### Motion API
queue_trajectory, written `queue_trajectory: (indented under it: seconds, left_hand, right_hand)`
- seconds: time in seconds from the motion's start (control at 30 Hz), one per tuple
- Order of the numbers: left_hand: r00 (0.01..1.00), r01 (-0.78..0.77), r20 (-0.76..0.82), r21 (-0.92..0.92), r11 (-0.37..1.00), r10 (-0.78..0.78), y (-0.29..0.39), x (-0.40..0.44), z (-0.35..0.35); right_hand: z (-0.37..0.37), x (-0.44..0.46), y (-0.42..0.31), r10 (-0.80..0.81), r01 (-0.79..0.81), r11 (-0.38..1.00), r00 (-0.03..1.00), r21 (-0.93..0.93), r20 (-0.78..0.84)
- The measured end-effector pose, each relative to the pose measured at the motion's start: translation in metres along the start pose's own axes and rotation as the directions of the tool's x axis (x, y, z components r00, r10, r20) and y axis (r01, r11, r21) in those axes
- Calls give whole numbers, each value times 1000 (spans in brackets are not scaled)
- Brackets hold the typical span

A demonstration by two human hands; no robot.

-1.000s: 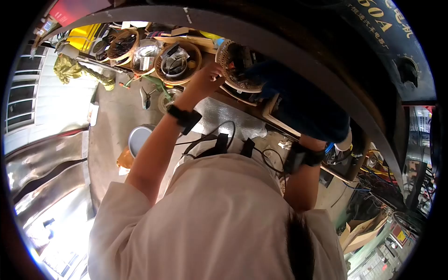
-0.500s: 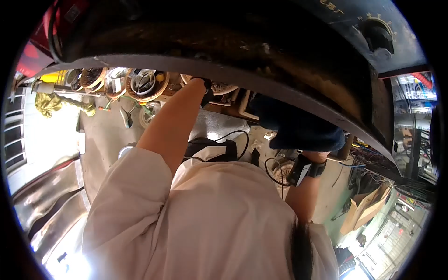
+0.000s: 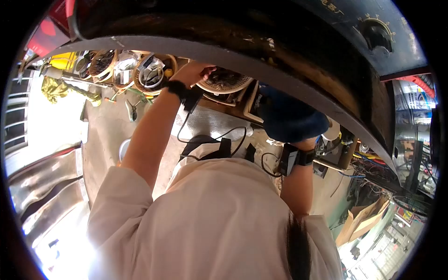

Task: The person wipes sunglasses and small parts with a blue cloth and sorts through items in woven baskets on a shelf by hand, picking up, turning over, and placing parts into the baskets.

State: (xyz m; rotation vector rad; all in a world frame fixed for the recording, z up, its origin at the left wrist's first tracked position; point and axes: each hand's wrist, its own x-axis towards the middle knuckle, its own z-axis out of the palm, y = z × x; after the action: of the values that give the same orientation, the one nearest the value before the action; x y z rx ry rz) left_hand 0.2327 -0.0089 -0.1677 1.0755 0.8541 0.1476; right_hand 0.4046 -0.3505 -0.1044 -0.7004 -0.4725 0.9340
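Observation:
My left hand [image 3: 192,73] is at the left rim of a round basket [image 3: 249,84] of small dark parts [image 3: 226,78], below the front edge of a dark metal machine. Its fingers are curled in; whatever they hold, if anything, is too small to make out. A black band with a small box [image 3: 191,99] and a cable is on that wrist. A dark blue thick glove or cloth [image 3: 294,116] covers my right hand, so its fingers are hidden. It is under the machine's edge [image 3: 280,79], beside a pale-rimmed tray [image 3: 252,100]. A black device [image 3: 289,158] is strapped to that wrist.
More baskets [image 3: 103,65] of parts stand to the left, one holding a white bowl [image 3: 151,77]. A dial [image 3: 377,36] is on the machine's panel at upper right. Cables [image 3: 373,161] and an open cardboard box [image 3: 361,221] lie at right. Loose cables hang near my waist.
My left hand has come into view at the basket, its wrist shifting left. My covered right hand has moved slightly left. The view has shifted, showing more of the baskets.

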Motion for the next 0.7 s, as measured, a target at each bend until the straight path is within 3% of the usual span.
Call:
queue_trajectory:
  seconds: [0.1,0.13,0.27,0.33,0.4,0.43,0.5,0.57,0.63,0.7]
  left_hand:
    - [987,89,156,-365,927,-34,18,-58,14]
    - [994,13,105,-374,927,29,26,-85,27]
    - [978,-10,179,-462,887,104,25,-135,39]
    - [958,45,261,-543,839,117,26,-156,44]
    - [937,92,329,-562,822,120,20,-169,48]
    - [924,116,362,-572,812,123,16,-174,50]
    - [946,105,314,-536,838,82,7,-180,53]
    - [977,78,212,-466,882,25,6,-191,57]
    - [995,-55,60,-285,957,75,11,-203,63]
    - [980,-197,9,-18,980,198,6,-205,63]
  right_hand:
    - [34,24,10,26,-21,994,998,-106,51]
    - [46,33,13,40,-28,987,997,-159,71]
    - [94,61,33,53,57,874,976,-482,211]
    - [107,70,45,12,250,668,938,-701,346]
    - [113,76,56,4,479,319,862,-818,507]
    - [115,78,60,26,575,124,813,-809,582]
    - [117,78,66,49,675,-110,737,-729,674]
    - [118,77,72,11,713,-188,689,-675,725]
    - [123,81,83,-130,639,228,768,-735,627]
    - [134,79,85,-81,361,468,926,-807,368]
